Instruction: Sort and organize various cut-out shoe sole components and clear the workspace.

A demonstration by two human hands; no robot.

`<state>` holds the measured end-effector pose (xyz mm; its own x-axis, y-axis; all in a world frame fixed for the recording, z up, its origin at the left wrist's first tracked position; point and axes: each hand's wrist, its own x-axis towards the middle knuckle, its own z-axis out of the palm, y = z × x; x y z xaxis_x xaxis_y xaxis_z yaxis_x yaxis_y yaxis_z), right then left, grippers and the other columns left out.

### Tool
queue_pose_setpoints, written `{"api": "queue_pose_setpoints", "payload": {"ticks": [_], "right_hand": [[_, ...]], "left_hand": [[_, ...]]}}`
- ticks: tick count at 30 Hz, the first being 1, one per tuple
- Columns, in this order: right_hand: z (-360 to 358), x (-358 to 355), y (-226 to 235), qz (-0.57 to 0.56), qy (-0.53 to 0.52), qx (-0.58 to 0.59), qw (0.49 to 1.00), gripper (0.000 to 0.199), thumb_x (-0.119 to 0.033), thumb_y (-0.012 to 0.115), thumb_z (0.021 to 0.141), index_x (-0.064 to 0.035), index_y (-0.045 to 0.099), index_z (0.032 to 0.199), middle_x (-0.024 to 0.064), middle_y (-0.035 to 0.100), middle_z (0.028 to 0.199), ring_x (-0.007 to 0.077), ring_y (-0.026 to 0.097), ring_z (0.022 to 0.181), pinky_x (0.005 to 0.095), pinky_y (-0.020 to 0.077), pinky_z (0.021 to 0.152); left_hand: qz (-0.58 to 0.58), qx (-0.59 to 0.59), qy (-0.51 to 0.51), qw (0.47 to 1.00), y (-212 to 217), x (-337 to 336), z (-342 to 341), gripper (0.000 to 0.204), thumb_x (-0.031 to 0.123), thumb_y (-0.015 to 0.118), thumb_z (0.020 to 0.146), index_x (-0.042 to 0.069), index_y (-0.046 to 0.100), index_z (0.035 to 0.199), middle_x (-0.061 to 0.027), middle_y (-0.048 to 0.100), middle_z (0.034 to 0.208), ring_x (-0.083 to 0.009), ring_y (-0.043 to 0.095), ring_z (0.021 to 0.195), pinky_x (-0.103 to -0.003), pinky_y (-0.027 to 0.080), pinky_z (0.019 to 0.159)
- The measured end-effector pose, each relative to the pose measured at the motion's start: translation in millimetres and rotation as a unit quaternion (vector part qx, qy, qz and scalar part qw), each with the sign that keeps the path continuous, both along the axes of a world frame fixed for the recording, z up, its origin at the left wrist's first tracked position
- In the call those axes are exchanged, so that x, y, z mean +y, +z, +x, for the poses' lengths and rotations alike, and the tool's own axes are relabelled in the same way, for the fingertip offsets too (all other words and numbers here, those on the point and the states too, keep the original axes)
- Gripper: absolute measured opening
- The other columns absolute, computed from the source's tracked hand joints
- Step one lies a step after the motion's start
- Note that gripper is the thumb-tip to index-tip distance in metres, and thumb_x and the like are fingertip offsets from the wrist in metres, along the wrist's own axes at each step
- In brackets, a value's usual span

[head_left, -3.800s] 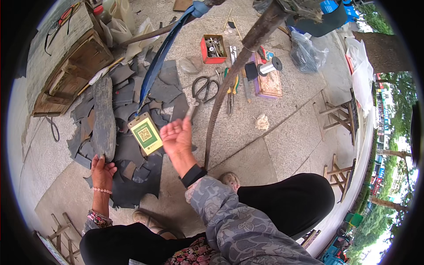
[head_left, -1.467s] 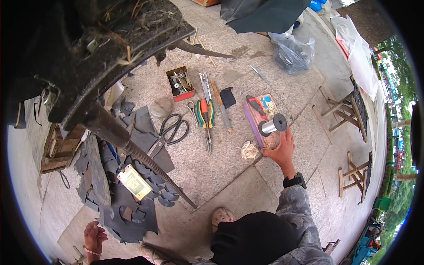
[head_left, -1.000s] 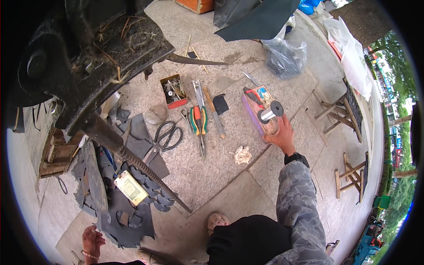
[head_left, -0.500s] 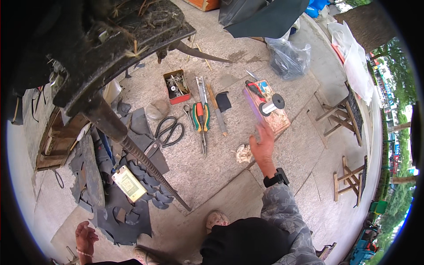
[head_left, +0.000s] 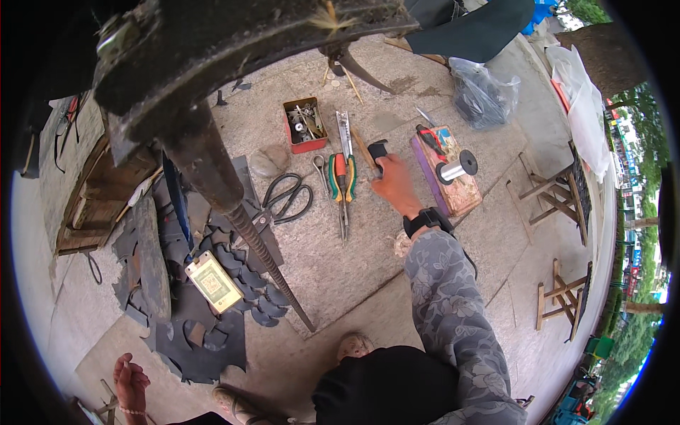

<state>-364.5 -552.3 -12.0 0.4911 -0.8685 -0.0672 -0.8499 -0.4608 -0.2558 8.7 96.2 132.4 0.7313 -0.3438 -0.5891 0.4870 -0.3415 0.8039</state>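
My right hand [head_left: 394,185] reaches down to the ground at the centre, its fingers drawn together at the near edge of a small flat black piece [head_left: 377,149]. A slim wooden stick [head_left: 362,146] lies just left of that piece, its near end hidden by the hand. Left of these are pliers with green, orange and yellow handles [head_left: 343,177] and a metal tool with a ring end [head_left: 320,166]. My left hand [head_left: 130,382], wearing a bead bracelet, hangs at the lower left, empty, with fingers loosely curled and apart.
A heavy black metal stand [head_left: 248,49] with a ridged leg crosses the upper left. Around it lie scissors [head_left: 287,198], dark scraps [head_left: 198,347], a cream card [head_left: 214,282] and a red tin [head_left: 305,126]. A thread spool [head_left: 459,168] rests on a block [head_left: 457,195]; stools [head_left: 563,301] stand right.
My right hand has moved left from beside the block to the black piece, its fingers drawing together. The view has shifted slightly. My left hand stays low at the left.
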Motion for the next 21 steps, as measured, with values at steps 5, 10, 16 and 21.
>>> {"api": "queue_pose_setpoints", "payload": {"ticks": [5,10,16,21], "right_hand": [[-34.8,2.7,-8.0,-0.039,-0.039,-0.144,0.988,0.027,-0.002,0.062,0.072,-0.0027,0.064,0.099,0.0201,0.062,0.101,0.0390,0.060,0.094,0.0426,0.0497,0.082],[-60.4,-0.3,-13.7,-0.073,-0.073,-0.171,0.980,0.026,-0.004,0.064,0.073,-0.0007,0.063,0.099,0.0209,0.062,0.098,0.0403,0.060,0.092,0.0463,0.0494,0.078],[-43.7,6.9,14.2,-0.205,-0.063,-0.091,0.972,0.037,-0.009,0.064,0.076,0.0008,0.058,0.111,0.0214,0.060,0.103,0.0405,0.059,0.092,0.0460,0.0493,0.078],[25.4,61.9,1.2,0.034,-0.024,-0.203,0.978,0.075,-0.023,0.072,0.072,-0.0040,0.038,0.136,0.0226,0.055,0.105,0.0417,0.058,0.097,0.0464,0.0500,0.080]], "left_hand": [[0.005,0.010,-0.004,1.000,2.5,-9.1,0.6,0.025,0.018,0.052,0.095,0.003,0.053,0.115,-0.0060,0.064,0.074,-0.0151,0.061,0.051,-0.027,0.050,0.045],[-0.001,0.004,-0.022,1.000,2.8,-12.2,1.6,0.025,0.017,0.052,0.094,0.004,0.053,0.115,-0.0054,0.063,0.074,-0.0139,0.060,0.052,-0.026,0.049,0.046],[0.013,-0.009,-0.015,1.000,9.0,-9.7,-1.5,0.024,0.016,0.051,0.093,0.004,0.055,0.114,-0.0049,0.063,0.074,-0.0134,0.058,0.051,-0.026,0.047,0.046],[0.018,-0.015,-0.021,1.000,12.7,-12.0,-1.2,0.024,0.017,0.051,0.094,0.005,0.055,0.114,-0.0040,0.064,0.074,-0.0135,0.059,0.052,-0.027,0.047,0.047]]}}
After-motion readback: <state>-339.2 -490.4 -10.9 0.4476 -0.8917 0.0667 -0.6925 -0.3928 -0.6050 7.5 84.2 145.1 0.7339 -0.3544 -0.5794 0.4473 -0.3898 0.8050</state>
